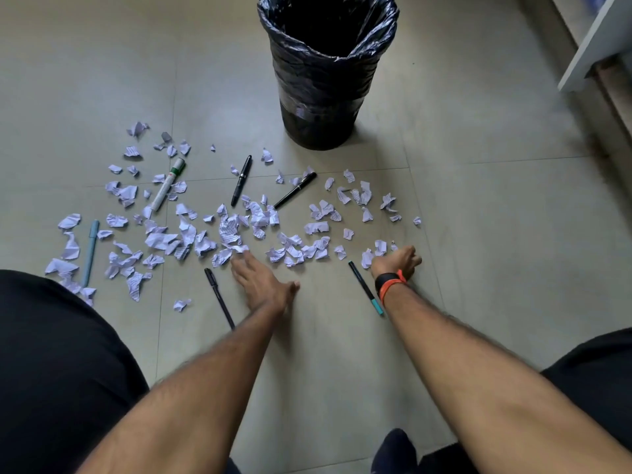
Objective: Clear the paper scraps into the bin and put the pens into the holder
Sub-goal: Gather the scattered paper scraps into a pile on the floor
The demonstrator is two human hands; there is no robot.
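Note:
Several crumpled white paper scraps (229, 230) are strewn across the tiled floor. My left hand (263, 285) lies flat and open, its fingertips touching scraps at the pile's near edge. My right hand (398, 260), wearing a black and orange wristband, rests with its fingers curled beside a few scraps (367, 258); I see nothing in it. A dark pen (219, 297) lies left of my left hand. A teal-ended pen (366, 289) lies beside my right wrist. Two black pens (241, 179) (294, 195), a white marker (167, 184) and a light blue pen (90, 253) lie among the scraps. The black bin (328, 70) stands beyond. No holder is in view.
The bin is lined with a black bag and its mouth stands uncovered. A white furniture edge (595, 46) runs along the upper right. My legs in dark clothing (51, 371) frame the bottom corners, with a dark sock (393, 449) at the bottom.

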